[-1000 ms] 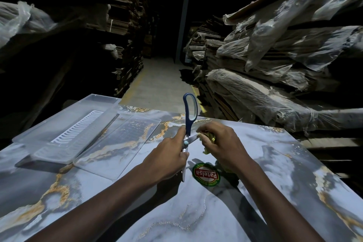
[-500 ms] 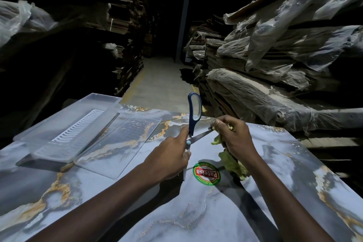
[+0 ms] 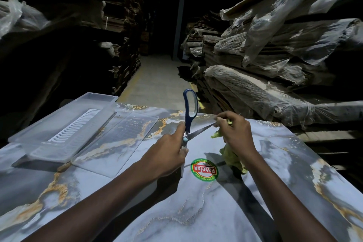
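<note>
In the head view, our left hand [image 3: 167, 155] has its grip clamped on the scissors [image 3: 187, 125]. The blades are spread wide, so one reaches our right hand [image 3: 235, 133]. That grip pinches a green scrap [image 3: 232, 155] at the tip, probably to wipe it, over the bench [image 3: 216, 212] middle.
</note>
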Available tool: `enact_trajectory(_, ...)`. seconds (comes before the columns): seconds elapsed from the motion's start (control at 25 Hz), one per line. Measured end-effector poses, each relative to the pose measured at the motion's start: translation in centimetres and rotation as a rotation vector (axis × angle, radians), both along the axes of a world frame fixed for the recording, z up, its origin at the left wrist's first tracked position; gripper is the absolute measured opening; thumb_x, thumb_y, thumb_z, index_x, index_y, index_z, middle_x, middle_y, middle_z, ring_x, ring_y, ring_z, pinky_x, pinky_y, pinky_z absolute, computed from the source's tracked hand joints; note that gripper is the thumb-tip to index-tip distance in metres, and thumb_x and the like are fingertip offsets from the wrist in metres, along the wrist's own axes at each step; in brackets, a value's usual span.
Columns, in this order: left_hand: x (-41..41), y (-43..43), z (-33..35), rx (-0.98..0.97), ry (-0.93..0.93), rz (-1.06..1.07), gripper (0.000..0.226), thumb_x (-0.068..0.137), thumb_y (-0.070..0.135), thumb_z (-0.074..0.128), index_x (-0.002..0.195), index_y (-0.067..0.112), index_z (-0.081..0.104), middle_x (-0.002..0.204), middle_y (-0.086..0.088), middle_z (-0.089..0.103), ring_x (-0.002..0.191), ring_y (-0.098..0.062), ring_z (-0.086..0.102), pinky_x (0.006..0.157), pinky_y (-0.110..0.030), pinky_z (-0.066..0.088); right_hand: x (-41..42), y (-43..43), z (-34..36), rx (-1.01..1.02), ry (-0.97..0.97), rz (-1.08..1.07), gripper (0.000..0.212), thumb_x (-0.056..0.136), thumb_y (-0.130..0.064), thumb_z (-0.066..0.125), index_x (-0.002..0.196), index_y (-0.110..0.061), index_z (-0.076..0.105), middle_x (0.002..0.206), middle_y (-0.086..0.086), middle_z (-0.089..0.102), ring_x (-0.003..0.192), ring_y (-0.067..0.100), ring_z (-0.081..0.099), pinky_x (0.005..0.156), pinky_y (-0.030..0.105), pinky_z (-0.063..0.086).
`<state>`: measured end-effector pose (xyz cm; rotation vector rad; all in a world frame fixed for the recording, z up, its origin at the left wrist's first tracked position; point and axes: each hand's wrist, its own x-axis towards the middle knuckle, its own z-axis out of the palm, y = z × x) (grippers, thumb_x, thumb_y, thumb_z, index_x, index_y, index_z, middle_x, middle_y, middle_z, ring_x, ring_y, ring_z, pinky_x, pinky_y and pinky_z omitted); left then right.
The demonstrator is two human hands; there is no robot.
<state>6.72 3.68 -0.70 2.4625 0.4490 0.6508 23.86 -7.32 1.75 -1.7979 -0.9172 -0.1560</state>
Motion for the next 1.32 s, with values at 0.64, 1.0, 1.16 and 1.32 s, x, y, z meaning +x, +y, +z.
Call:
enact_trajectory(0.64,0.0,-0.2,0.0,0.019,-0.012,0.049,0.043,0.091,0.017,0.052,0.125,0.028,0.029,0.103,-0.010,0.065,0.086,-0.025,0.061,0.067,-0.035,0.049,-5.7,1.9,0.4,-0.258,-0.297,0.079,0.005,0.078,-0.029,0.059,0.078,-0.028,0.064,0.075,-0.005,0.067,0.062,0.014,0.065,0.057,0.039,0.056)
enact_trajectory(1.0,0.4,-0.5,0.0,0.164,0.041,0.083,0.043,0.093,0.025,0.053,0.129,0.029,0.030,0.101,-0.007,0.064,0.082,-0.024,0.061,0.067,-0.037,0.052,-5.0,1.4,1.6,-0.358,-0.271,-0.077,0.018,0.081,-0.028,0.055,0.088,-0.031,0.071,0.077,-0.005,0.070,0.063,0.015,0.064,0.055,0.031,0.053)
enact_trajectory(1.16,0.5,-0.3,-0.1,0.160,0.056,0.067,0.040,0.091,0.025,0.054,0.123,0.030,0.030,0.101,-0.006,0.065,0.081,-0.025,0.062,0.069,-0.045,0.056,-3.8,1.0,1.7,-0.392,-0.283,-0.169,0.013,0.083,-0.028,0.055,0.084,-0.027,0.068,0.074,-0.001,0.067,0.064,0.021,0.061,0.054,0.031,0.050)
enact_trajectory(1.32,0.7,-0.3,0.1,0.193,0.087,0.051,0.043,0.091,0.024,0.055,0.126,0.027,0.031,0.107,-0.008,0.066,0.085,-0.025,0.062,0.071,-0.044,0.056,-1.2,0.4,1.1,-0.382,-0.240,-0.259,0.013,0.084,-0.027,0.055,0.085,-0.026,0.067,0.073,0.002,0.068,0.067,0.023,0.062,0.059,0.035,0.054)
